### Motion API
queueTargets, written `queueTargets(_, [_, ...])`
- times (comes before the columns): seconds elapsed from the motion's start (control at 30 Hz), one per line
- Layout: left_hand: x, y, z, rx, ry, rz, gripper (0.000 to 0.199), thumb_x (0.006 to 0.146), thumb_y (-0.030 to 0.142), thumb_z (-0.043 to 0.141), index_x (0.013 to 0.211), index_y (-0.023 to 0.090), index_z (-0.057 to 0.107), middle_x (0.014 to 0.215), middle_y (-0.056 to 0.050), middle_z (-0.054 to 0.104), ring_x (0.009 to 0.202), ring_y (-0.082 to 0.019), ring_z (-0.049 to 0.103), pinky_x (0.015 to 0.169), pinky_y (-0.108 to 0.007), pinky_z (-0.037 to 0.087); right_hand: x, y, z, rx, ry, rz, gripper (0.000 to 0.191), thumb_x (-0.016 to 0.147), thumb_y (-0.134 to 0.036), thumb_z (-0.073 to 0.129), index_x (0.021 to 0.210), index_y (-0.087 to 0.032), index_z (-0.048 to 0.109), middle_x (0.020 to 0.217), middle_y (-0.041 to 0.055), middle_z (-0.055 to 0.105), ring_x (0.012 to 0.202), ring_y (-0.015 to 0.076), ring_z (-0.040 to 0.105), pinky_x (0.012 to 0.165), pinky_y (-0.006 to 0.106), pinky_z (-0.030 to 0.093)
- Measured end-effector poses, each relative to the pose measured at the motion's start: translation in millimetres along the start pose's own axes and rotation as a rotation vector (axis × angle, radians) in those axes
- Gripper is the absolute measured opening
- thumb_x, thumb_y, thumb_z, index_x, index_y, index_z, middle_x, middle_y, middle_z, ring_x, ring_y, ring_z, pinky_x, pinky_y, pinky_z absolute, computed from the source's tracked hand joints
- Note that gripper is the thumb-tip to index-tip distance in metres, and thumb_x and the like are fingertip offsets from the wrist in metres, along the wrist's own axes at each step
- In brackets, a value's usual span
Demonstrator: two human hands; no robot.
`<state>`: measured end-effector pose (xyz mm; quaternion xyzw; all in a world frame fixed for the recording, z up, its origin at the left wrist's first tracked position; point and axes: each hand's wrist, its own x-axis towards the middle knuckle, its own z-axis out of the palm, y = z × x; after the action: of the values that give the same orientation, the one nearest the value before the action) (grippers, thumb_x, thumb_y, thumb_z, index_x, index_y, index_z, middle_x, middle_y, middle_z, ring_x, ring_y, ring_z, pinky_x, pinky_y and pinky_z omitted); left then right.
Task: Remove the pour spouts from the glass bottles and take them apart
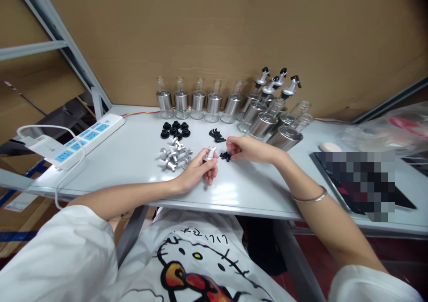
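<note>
My left hand (203,167) is closed around a silver pourer piece (210,153) above the front part of the white table. Just right of it, my right hand (241,148) is bent with its fingertips together beside a small pile of tiny black parts (225,156); whether they pinch anything is too small to tell. Behind the hands lies a heap of black levers (217,136). Several silver pourer pieces (174,155) are piled left of my left hand, with several black stoppers (175,130) behind them.
Glass bottles with steel sleeves (198,101) line the back, and more bottles (264,123) stand at the right, some with pourers fitted. A power strip (90,137) with a white cable lies left. On the right are a white round object (330,147), a dark flat item (341,186) and plastic bags (388,130).
</note>
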<state>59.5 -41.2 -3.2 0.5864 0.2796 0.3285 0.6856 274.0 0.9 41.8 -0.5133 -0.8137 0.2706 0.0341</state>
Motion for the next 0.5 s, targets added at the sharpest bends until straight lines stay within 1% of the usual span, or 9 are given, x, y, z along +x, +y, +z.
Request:
queueTargets(0.1, [0.1,0.5,-0.2,0.006,0.002,-0.006,0.042,0.083,0.056,0.054,0.095,0.020,0.039,0.061,0.007,0.054,0.044,-0.006,0.051,0.047,-0.020,0.040,0.4,-0.4,-0.2,-0.012,-0.002,-0.011,0.014,0.070,-0.020,0.056,0.074,-0.021,0.043,0.068,-0.0023,0.054,0.063,0.0129,0.049,0.060,0.025,0.036])
queueTargets(0.17, [0.0,0.5,-0.3,0.009,0.003,-0.007,0.041,0.083,0.056,0.054,0.095,0.020,0.039,0.061,0.007,0.054,0.044,-0.006,0.051,0.047,-0.020,0.040,0.0,1.8,-0.4,0.003,-0.029,-0.003,0.014,0.071,-0.020,0.056,0.080,-0.021,0.045,0.069,-0.0020,0.055,0.064,0.0136,0.050,0.062,0.025,0.037])
queueTargets(0.23, [-0.1,0.3,-0.4,0.009,0.001,-0.004,0.040,0.084,0.055,0.054,0.096,0.020,0.039,0.061,0.007,0.054,0.044,-0.006,0.051,0.047,-0.020,0.040,-0.8,5.6,-1.0,0.022,-0.055,-0.011,0.020,0.071,-0.022,0.057,0.088,-0.021,0.047,0.073,-0.0014,0.056,0.067,0.0145,0.051,0.064,0.026,0.039])
queueTargets(0.4, [-0.5,0.2,-0.6,0.004,-0.007,-0.003,0.040,0.084,0.055,0.054,0.095,0.020,0.039,0.062,0.007,0.055,0.045,-0.006,0.052,0.048,-0.020,0.039,-0.3,14.5,-0.6,-0.031,-0.012,-0.097,0.037,0.067,-0.025,0.067,0.103,-0.020,0.056,0.096,0.0047,0.054,0.083,0.0179,0.052,0.076,0.030,0.042])
queueTargets(0.5, [-0.8,0.5,-1.1,0.013,-0.013,-0.005,0.041,0.084,0.055,0.054,0.096,0.019,0.039,0.062,0.007,0.054,0.045,-0.006,0.053,0.048,-0.020,0.039,3.9,14.8,3.8,-0.004,-0.036,-0.197,0.041,0.072,-0.026,0.064,0.112,-0.020,0.058,0.107,0.0070,0.053,0.088,0.0186,0.052,0.080,0.032,0.043])
